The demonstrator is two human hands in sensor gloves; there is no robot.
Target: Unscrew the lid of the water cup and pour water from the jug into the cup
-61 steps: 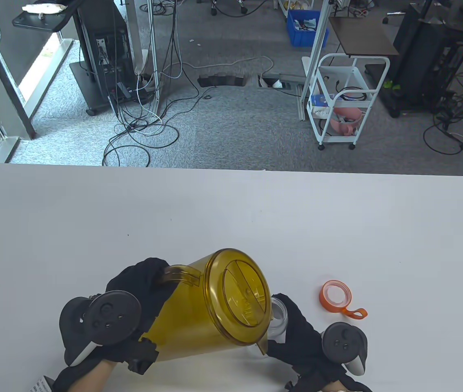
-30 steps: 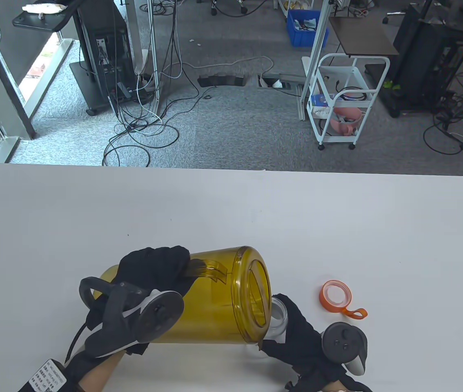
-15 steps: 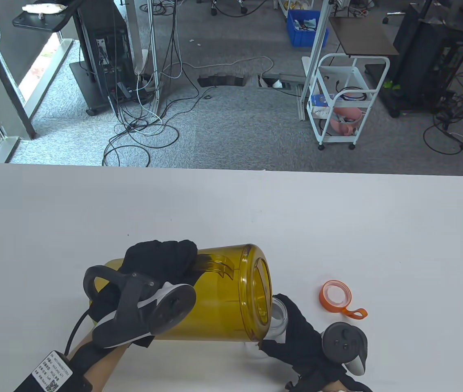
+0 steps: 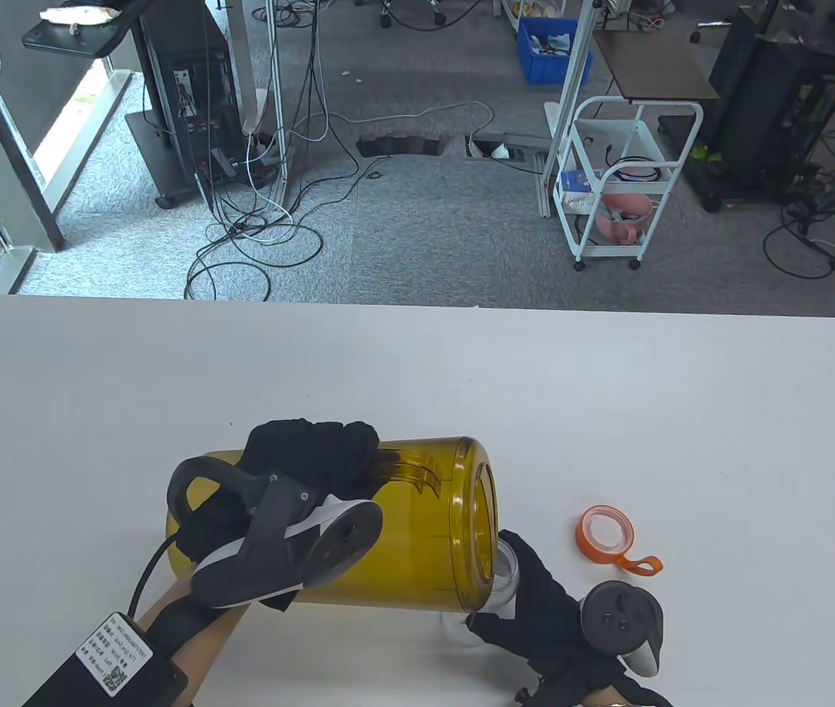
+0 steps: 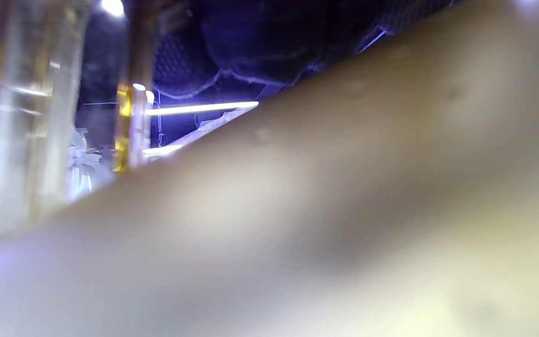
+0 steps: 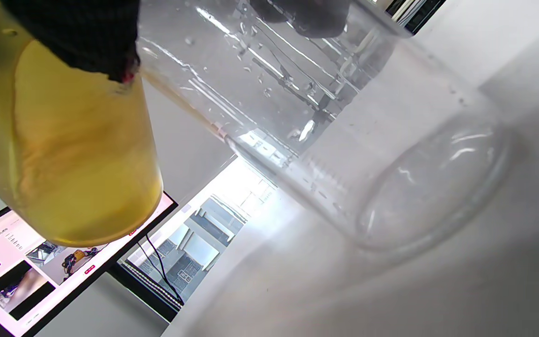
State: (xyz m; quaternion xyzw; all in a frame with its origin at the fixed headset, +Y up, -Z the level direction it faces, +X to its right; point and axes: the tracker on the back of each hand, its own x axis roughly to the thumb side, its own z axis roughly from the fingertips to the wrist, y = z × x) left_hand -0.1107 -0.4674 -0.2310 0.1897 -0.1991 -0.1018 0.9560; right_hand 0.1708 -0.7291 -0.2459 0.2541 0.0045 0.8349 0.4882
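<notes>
The amber see-through jug lies tipped almost level above the table, its lidded mouth facing right over the clear cup. My left hand grips the jug's handle from above. My right hand is wrapped round the cup, which stands on the table. In the right wrist view the cup carries droplets on its wall, and the jug hangs beside it under a gloved fingertip. The orange cup lid lies flat to the right. The left wrist view is mostly blurred jug wall.
The white table stretches far and to both sides of the hands. Beyond its far edge are floor cables, a white trolley and a blue bin. A monitor shows low in the right wrist view.
My left hand has rolled over and tipped the jug from a slant down to nearly level, drifting slightly right. The right hand, the cup and the orange lid have stayed put.
</notes>
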